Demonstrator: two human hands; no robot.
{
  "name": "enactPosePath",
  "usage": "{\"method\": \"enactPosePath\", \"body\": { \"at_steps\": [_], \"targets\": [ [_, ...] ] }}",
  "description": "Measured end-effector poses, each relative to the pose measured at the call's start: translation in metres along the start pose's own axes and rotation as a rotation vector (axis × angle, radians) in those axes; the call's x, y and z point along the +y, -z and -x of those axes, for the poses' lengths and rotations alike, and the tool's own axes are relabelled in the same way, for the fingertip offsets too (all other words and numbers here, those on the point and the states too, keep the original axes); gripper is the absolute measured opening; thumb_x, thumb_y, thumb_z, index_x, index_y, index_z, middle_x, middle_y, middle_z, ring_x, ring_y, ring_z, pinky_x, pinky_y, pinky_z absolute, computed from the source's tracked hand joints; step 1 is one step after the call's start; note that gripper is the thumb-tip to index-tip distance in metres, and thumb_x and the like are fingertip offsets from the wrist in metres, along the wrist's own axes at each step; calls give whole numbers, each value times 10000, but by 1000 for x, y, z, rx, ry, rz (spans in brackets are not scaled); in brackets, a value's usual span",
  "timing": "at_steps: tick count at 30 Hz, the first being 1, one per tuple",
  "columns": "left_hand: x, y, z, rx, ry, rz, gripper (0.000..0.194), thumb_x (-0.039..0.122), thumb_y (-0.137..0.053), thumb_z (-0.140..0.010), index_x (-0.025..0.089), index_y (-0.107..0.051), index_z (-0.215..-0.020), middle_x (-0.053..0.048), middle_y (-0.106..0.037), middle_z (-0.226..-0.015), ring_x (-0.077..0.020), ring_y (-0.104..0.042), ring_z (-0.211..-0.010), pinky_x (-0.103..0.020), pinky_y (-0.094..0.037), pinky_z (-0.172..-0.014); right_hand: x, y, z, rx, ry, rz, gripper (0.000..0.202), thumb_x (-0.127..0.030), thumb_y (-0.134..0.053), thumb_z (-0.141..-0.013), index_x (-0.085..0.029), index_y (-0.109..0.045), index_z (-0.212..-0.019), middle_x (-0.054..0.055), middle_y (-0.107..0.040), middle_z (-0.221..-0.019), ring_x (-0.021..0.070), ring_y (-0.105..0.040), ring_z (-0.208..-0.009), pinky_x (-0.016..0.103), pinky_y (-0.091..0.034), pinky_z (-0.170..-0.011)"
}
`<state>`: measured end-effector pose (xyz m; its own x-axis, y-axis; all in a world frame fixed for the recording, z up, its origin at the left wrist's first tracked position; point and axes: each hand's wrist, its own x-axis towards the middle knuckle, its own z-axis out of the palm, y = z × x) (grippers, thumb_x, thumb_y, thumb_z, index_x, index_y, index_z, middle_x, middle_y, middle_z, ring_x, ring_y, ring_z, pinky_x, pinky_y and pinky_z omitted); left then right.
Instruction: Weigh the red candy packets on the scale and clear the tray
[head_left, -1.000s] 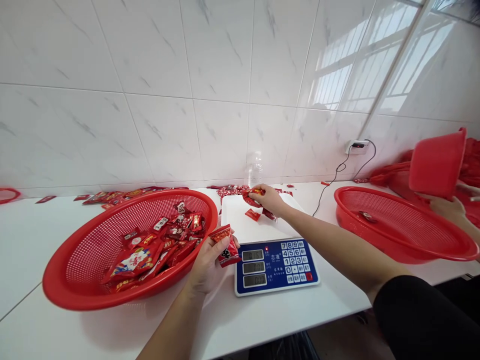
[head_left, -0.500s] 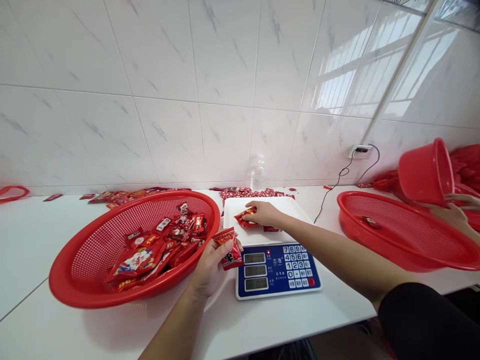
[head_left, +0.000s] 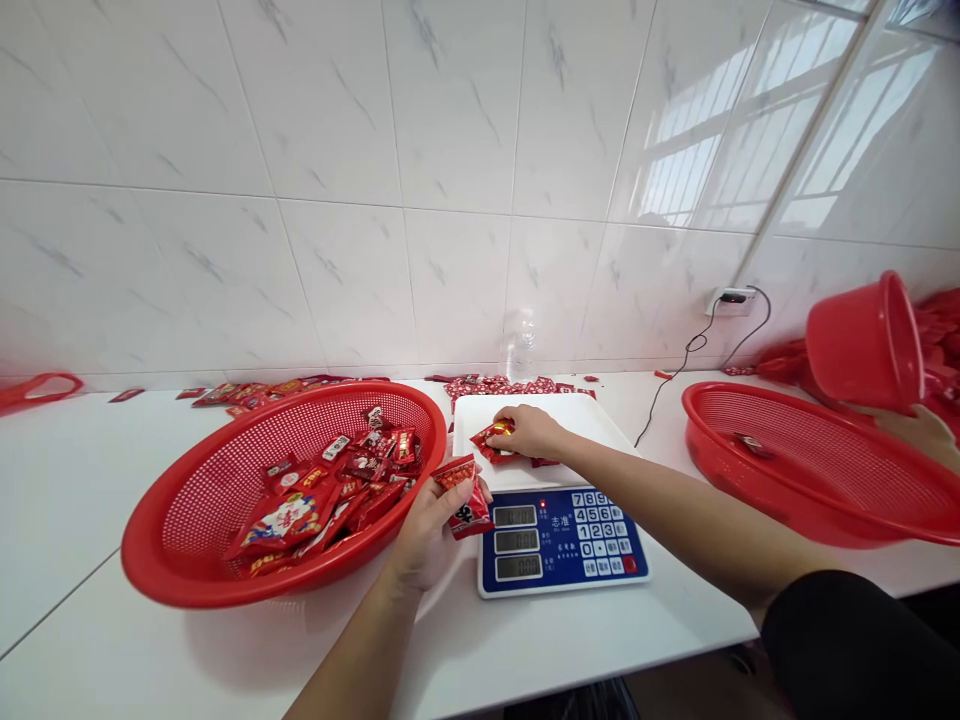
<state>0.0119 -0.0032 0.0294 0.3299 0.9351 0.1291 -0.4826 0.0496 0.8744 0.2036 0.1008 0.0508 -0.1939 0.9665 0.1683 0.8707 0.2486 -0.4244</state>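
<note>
My left hand (head_left: 426, 535) is closed on a red snack packet (head_left: 466, 500) with dark lettering, just in front of the white scale tray (head_left: 600, 430). Over that tray, the fingers of my right hand (head_left: 529, 434) grip a red and gold packet (head_left: 491, 440). Another red packet lies partly hidden beneath my right hand. The scale's blue panel (head_left: 562, 545) faces me with three small displays. To the left, a red mesh basket (head_left: 195, 470) holds several red packets (head_left: 322, 500) in mixed sizes.
Small red packets (head_left: 255, 392) lie along the wall, near a clear bottle (head_left: 519, 345). A second red basket (head_left: 810, 500) with one packet stands at right. Beyond it, a person's hand (head_left: 919, 432) is by a tilted red tub (head_left: 862, 340). A black cable (head_left: 679, 370) runs behind the scale.
The view has shifted slightly, moving most things a little rightward. The other person's hand is now lower beside the tub. Both of my hands keep their packets.
</note>
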Motion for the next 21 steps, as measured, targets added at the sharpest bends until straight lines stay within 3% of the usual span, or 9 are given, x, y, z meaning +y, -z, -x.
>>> {"method": "enactPosePath", "body": {
  "at_steps": [13, 21],
  "targets": [
    [-2, 1, -1, 4, -13, -20, 274, 338, -729, -754, 144, -632, -921, -36, -659, -751, -142, -582, -703, -244, -474, -672, 0, -2, 6, 61, 23, -153, 362, -468, -721, -692, -256, -674, -982, 26, -698, -911, 211, -609, -817, 284, -396, -673],
    [0, -1, 0, 5, -26, -19, 279, 329, -729, -756, 149, -614, -935, -37, -662, -757, -142, -583, -690, -247, -472, -661, 0, 7, 6, 215, -20, -504, 334, -458, -734, -670, -215, -658, -885, 8, -671, -796, 166, -593, -726, 268, -418, -638]
  ]
}}
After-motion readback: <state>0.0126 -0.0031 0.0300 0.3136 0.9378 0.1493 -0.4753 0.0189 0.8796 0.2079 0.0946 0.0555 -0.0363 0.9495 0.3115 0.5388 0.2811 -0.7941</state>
